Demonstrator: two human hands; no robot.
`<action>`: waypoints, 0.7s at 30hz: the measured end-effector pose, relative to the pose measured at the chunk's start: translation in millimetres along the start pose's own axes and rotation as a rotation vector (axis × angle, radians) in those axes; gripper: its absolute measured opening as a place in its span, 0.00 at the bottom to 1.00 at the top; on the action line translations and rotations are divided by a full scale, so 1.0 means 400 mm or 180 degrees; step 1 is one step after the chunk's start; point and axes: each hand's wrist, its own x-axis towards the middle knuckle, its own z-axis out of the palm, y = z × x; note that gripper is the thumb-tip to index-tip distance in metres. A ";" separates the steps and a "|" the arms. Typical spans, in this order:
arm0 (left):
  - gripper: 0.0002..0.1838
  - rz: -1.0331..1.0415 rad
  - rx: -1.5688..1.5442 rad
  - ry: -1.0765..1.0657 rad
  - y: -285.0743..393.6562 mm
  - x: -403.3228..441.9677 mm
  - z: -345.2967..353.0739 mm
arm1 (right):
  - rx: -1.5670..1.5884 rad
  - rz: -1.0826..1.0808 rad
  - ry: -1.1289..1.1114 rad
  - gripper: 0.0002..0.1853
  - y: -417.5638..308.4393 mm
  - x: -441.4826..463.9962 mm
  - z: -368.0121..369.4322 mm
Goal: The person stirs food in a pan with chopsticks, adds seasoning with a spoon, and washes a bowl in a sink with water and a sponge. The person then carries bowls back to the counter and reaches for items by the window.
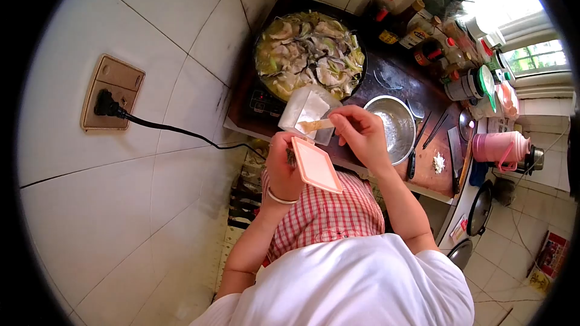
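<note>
My left hand point(283, 169) is closed round a clear plastic seasoning box point(291, 116), whose pink lid point(317, 166) hangs open towards me. White grains or powder lie inside the tilted box. Between the thumb and fingers of my right hand point(364, 137) is the handle of a small spoon point(324, 124); its tip is inside the box. Just beyond the box, a wide pan point(365, 67) holds sliced fish and greens in yellowish broth on an electric cooker point(266, 104).
A metal bowl point(399, 154) stands right of the pan, beside black chopsticks point(436, 130) and chopped white bits point(438, 162) on a board. Sauce bottles point(402, 21) line the window side. A pink thermos point(498, 147) stands farther right. A black cord point(181, 128) runs from the wall socket.
</note>
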 end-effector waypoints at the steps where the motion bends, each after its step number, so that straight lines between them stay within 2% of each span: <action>1: 0.14 0.0012 0.0080 0.0023 0.001 0.001 0.002 | 0.0287 0.0143 0.0019 0.08 0.002 0.000 -0.001; 5: 0.14 0.0026 0.0068 0.0273 -0.016 0.006 0.013 | 0.0634 0.0359 0.0269 0.09 -0.003 0.016 -0.021; 8: 0.17 0.0279 0.0134 0.0348 -0.107 0.004 0.006 | 0.0973 0.0506 0.0368 0.09 -0.017 0.047 -0.038; 10: 0.19 0.0348 0.0194 0.0364 -0.136 0.003 -0.006 | 0.1239 0.0115 0.0587 0.09 -0.022 0.092 -0.042; 12: 0.19 0.0213 0.0045 0.0374 -0.146 -0.017 -0.017 | 0.0928 -0.0033 0.0693 0.09 -0.037 0.143 -0.040; 15: 0.18 0.0050 0.0051 0.0435 -0.153 -0.050 -0.034 | 0.0720 -0.0766 0.0928 0.09 -0.056 0.249 -0.065; 18: 0.17 -0.0036 0.0257 0.0413 -0.155 -0.073 -0.058 | 0.0735 -0.1019 0.1272 0.09 -0.085 0.304 -0.095; 21: 0.15 -0.0097 0.0042 0.0438 -0.157 -0.103 -0.071 | 0.0671 -0.1026 0.1309 0.09 -0.097 0.319 -0.127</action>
